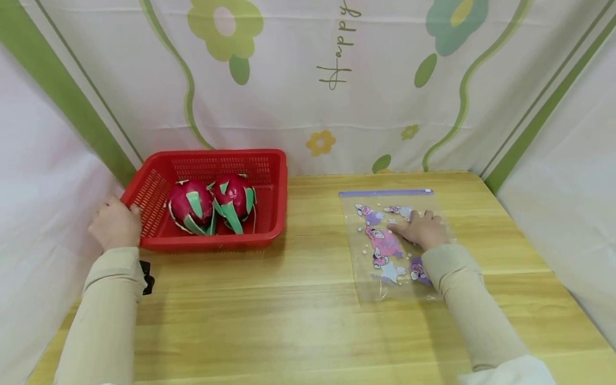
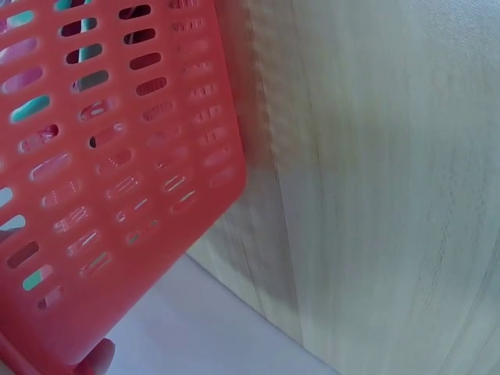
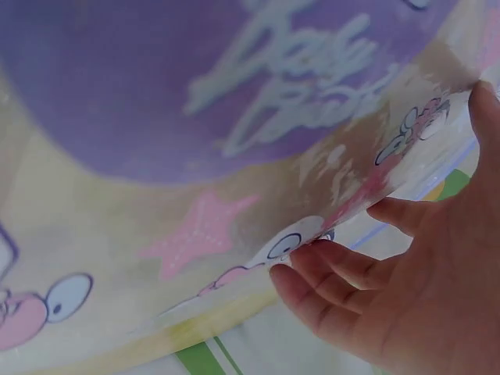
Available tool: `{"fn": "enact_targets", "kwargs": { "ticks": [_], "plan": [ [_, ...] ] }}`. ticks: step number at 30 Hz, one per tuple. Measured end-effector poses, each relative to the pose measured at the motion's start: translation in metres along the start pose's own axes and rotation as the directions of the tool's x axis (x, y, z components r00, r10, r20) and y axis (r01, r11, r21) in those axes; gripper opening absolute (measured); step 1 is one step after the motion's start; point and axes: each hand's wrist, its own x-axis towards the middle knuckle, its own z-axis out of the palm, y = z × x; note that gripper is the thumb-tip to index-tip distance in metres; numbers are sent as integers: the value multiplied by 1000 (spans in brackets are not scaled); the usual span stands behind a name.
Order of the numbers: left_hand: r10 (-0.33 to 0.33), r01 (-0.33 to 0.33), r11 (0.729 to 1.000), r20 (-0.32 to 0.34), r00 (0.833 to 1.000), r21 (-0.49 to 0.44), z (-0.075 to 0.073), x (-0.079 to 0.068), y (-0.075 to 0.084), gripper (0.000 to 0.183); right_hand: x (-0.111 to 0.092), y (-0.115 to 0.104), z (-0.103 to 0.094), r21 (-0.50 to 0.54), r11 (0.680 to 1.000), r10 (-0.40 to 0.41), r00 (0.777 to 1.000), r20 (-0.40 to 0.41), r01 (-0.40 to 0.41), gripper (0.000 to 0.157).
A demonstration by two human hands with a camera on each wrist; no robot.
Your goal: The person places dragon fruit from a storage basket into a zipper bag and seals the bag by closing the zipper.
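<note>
Right hand [image 1: 420,229] rests on the bag [image 1: 385,240] (left hand [image 1: 114,224] grips basket [image 1: 212,160]).

A pale wooden worktop [image 1: 308,321] stands enclosed on 3 sides by a white cloth backdrop [image 1: 289,107] printed with green flowers and stripes.

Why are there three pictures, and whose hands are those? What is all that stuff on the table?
Those are a person's two bare hands. The big picture comes from a camera on their head, looking down. The other two come from cameras on each wrist, so they look very close up.

On the light wooden table stands a red plastic slotted basket with two pink-and-green dragon fruits inside. The left hand rests against the basket's left side.

The right hand rests on a clear plastic zip bag with cartoon prints lying flat. Its wrist picture shows fingertips touching the bag.
</note>
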Motion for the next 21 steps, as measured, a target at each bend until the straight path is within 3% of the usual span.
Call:
{"fn": "enact_targets", "kwargs": {
  "ticks": [7, 21],
  "plan": [
    [15, -15, 1000, 4, 1000, -7, 1, 0, -4, 49, 0, -4, -1, -7, 999, 33, 999, 27, -32, 103],
    [33, -33, 999, 3, 999, -4, 3, 2, -3, 46, 4, 0, 1, -4, 1000, 18, 998, 64, -18, 104]
  ]
}}
